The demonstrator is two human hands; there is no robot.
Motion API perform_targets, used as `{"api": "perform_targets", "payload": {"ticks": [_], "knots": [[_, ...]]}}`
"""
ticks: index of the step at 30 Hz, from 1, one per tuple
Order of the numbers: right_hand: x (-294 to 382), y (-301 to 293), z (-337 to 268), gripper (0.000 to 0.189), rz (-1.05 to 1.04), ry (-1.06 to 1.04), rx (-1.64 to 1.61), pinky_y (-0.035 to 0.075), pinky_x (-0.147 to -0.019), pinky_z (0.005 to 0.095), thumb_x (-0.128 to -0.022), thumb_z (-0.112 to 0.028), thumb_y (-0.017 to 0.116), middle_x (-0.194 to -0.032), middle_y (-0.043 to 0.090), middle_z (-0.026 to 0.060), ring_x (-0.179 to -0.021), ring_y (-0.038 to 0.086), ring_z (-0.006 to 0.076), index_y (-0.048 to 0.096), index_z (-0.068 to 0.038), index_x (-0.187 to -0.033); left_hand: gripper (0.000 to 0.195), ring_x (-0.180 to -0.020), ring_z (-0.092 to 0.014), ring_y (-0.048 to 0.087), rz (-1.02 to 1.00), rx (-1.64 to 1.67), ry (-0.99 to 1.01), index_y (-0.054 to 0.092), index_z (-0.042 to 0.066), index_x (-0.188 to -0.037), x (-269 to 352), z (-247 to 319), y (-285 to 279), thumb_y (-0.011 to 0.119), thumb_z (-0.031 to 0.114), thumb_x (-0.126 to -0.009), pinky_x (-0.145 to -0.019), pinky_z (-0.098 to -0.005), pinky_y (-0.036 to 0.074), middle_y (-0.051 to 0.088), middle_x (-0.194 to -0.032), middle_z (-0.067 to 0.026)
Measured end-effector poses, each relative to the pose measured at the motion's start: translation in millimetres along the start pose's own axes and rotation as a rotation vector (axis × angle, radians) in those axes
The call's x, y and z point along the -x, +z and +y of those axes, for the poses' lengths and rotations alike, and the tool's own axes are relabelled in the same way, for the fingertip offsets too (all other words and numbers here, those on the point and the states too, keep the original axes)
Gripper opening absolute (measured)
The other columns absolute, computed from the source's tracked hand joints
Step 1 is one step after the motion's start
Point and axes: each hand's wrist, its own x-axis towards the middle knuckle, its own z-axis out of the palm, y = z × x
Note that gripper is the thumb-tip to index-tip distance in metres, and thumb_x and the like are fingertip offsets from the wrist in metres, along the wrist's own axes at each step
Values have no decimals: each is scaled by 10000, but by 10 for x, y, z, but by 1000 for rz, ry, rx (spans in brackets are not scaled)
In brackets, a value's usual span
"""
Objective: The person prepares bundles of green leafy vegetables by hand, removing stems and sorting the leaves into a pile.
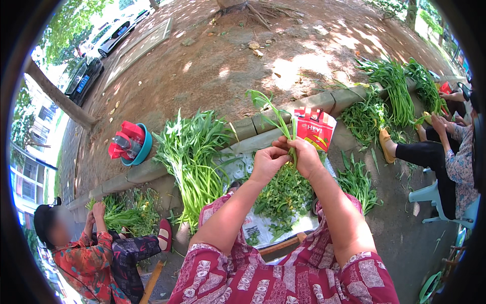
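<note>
Between my two hands is a small bunch of long-leaved green stems (279, 119), its leafy tips pointing up and away to the left. My left hand (270, 159) pinches the lower stems with thumb and fingertips. Beside it, my right hand (303, 155) grips the same stems, and the fingers of both hands nearly touch. Below them, a heap of torn green leaves (283, 190) lies on a white plastic sheet (262, 224) between my knees. Just beyond my right hand stands a red and white paper bag (316, 131).
Long-stemmed greens (199, 167) lie by my left knee, more greens (357, 186) by my right. A stone curb (262, 119) runs across ahead. Past it sits a teal basin (148, 146) holding red bags. People sit at left (83, 254) and right (461, 163), the latter on a blue plastic stool (423, 193).
</note>
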Motion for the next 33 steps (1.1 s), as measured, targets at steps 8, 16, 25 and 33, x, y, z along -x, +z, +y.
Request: {"api": "perform_targets", "payload": {"ticks": [8,16,25,33], "knots": [[28,4,-24,254,-15,-22,36,482,-777,343,-815,-84,441,-980,600,174,-874,598,253,542,45,-1009,101,-577,-61,520,-33,95,-155,666,22,-812,12,67,-12,664,110,-762,-523,-199,404,615,-710,-11],[35,-18,-57,262,-55,-27,60,483,-741,346,-829,-124,418,-972,607,139,-867,592,225,557,27,-993,155,-515,-73,499,30,308,-243,603,54,-747,28,128,37,621,191,-818,-454,-210,383,539,-585,14],[46,-28,-148,247,12,-114,135,461,-763,313,-845,-143,423,-992,617,100,-910,576,176,576,-15,-991,182,-487,-73,486,272,-133,180,572,43,-769,-43,-128,-91,565,205,-853,-423,-205,385,567,-648,-10],[83,38,-171,268,38,-165,324,436,-790,320,-829,-160,427,-1003,611,92,-941,565,178,575,-15,-999,236,-644,-70,530,-2,-129,-58,620,13,-895,-26,-27,-160,555,237,-860,-600,-216,430,625,-779,-24]]}}
